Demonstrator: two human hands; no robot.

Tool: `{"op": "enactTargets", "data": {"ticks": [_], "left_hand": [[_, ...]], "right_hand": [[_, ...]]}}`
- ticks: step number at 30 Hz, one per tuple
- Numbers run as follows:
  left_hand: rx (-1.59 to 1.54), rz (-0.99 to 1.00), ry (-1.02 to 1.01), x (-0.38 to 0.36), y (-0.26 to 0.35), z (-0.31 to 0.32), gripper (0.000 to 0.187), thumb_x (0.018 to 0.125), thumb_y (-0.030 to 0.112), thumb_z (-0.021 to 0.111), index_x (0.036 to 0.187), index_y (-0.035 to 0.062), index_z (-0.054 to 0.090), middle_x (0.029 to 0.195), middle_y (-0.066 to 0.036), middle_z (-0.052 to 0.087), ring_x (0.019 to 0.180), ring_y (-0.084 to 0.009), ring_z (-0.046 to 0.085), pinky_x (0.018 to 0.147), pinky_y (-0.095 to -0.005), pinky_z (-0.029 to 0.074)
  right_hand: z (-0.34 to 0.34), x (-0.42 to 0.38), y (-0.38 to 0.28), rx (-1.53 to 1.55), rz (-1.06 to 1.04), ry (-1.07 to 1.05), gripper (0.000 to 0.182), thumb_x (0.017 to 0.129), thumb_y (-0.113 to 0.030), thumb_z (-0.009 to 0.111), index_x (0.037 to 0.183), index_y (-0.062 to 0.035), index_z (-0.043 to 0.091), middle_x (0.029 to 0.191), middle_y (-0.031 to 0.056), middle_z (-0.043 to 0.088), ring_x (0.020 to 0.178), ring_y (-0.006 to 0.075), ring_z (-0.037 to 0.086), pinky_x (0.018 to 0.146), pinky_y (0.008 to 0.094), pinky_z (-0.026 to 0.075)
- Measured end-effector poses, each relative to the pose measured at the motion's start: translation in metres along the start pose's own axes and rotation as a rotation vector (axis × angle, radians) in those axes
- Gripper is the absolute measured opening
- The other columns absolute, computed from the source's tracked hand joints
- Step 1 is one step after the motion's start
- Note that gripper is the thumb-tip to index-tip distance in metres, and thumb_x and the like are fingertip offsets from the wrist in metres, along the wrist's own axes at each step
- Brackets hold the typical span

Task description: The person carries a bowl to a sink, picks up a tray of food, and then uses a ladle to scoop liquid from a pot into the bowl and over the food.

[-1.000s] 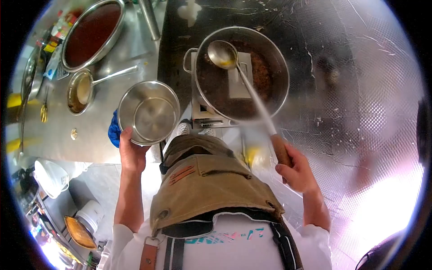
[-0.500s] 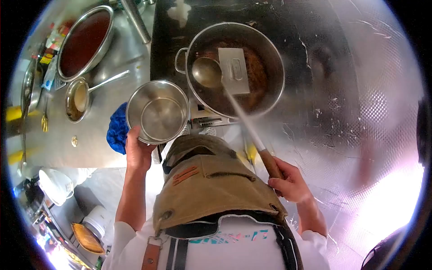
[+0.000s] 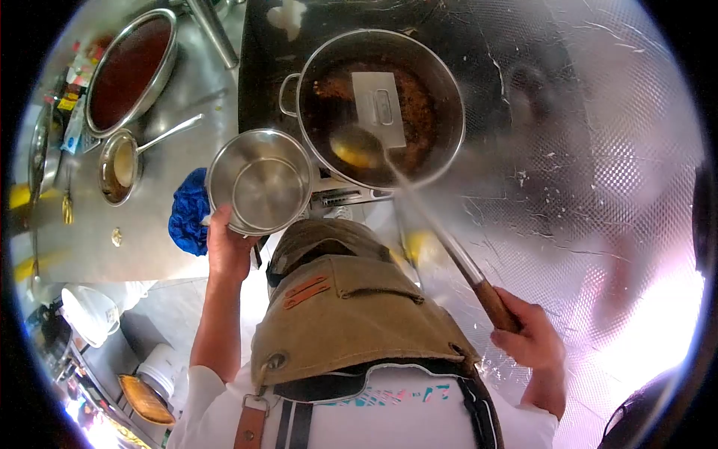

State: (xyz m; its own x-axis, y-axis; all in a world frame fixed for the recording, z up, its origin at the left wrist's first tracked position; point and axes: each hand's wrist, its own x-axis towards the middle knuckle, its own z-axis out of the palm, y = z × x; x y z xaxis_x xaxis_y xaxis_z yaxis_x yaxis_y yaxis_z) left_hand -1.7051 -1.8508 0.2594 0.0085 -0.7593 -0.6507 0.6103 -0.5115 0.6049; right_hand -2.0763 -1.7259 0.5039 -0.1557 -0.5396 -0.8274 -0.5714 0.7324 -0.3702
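Note:
My left hand (image 3: 226,243) grips the near rim of a steel pot (image 3: 262,183), whose inside shows no contents. My right hand (image 3: 527,329) is wrapped round the wooden handle of a long ladle (image 3: 357,147). The ladle's bowl is inside a large steel pot (image 3: 458,138) that holds dark brown liquid. Yellowish liquid shows in the bowl. A flat metal plate with a small handle (image 3: 378,108) lies in the large pot, just beyond the ladle.
To the left are a big bowl of dark red liquid (image 3: 170,63), a small bowl with a spoon (image 3: 105,161) and a blue cloth (image 3: 188,213). White buckets (image 3: 88,314) stand lower left. A metal tube (image 3: 213,31) lies at the top.
My right hand has moved right and toward me, drawing the ladle's bowl nearer. Yellowish liquid now shows in the bowl. My left hand keeps its hold on the steel pot.

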Motion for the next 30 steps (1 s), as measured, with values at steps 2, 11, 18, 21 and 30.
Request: {"op": "enactTargets", "data": {"ticks": [2,11,18,21,30], "left_hand": [[-0.004,-0.013,0.011,0.0,-0.002,-0.002,0.056,0.083,0.041,0.054,0.124,0.0044,0.046,0.119,-0.012,0.054,0.106,-0.026,0.055,0.085,-0.0432,0.047],[0.04,0.017,-0.008,-0.003,0.009,-0.014,0.054,0.083,0.041,0.053,0.122,0.0051,0.047,0.115,-0.01,0.057,0.103,-0.0241,0.057,0.086,-0.0404,0.048],[0.017,0.071,0.011,-0.013,0.007,-0.014,0.057,0.084,0.042,0.052,0.127,0.0053,0.043,0.121,-0.011,0.053,0.105,-0.0254,0.056,0.086,-0.0415,0.048],[0.016,0.05,0.001,-0.014,0.006,-0.015,0.055,0.084,0.041,0.051,0.126,0.0055,0.044,0.12,-0.011,0.054,0.105,-0.025,0.055,0.086,-0.042,0.048],[0.096,0.053,0.013,-0.006,0.008,-0.007,0.053,0.084,0.041,0.051,0.123,0.0057,0.047,0.116,-0.011,0.056,0.106,-0.0234,0.054,0.086,-0.0434,0.046]], "right_hand": [[0.009,0.014,0.008,0.111,-0.053,0.018,0.059,0.073,-0.011,0.06,0.129,-0.0032,0.044,0.085,0.0071,0.056,0.075,0.0124,0.05,0.07,0.0255,0.042],[0.041,0.105,-0.024,0.486,-0.208,-0.123,0.055,0.078,-0.009,0.058,0.131,-0.004,0.043,0.075,-0.0006,0.05,0.053,0.0072,0.046,0.046,0.0227,0.04],[0.05,0.109,-0.026,0.594,-0.168,-0.224,0.056,0.078,-0.01,0.059,0.131,-0.004,0.043,0.068,0.0004,0.05,0.049,0.0074,0.047,0.042,0.0223,0.039],[0.044,0.097,-0.025,0.509,-0.145,-0.197,0.057,0.077,-0.01,0.059,0.132,-0.0045,0.042,0.067,0.0,0.05,0.049,0.0072,0.047,0.042,0.0225,0.039],[0.008,0.023,0.014,-0.053,-0.141,0.021,0.063,0.072,-0.011,0.061,0.132,-0.006,0.043,0.074,0.0101,0.055,0.063,0.0162,0.054,0.062,0.0272,0.044]]}}
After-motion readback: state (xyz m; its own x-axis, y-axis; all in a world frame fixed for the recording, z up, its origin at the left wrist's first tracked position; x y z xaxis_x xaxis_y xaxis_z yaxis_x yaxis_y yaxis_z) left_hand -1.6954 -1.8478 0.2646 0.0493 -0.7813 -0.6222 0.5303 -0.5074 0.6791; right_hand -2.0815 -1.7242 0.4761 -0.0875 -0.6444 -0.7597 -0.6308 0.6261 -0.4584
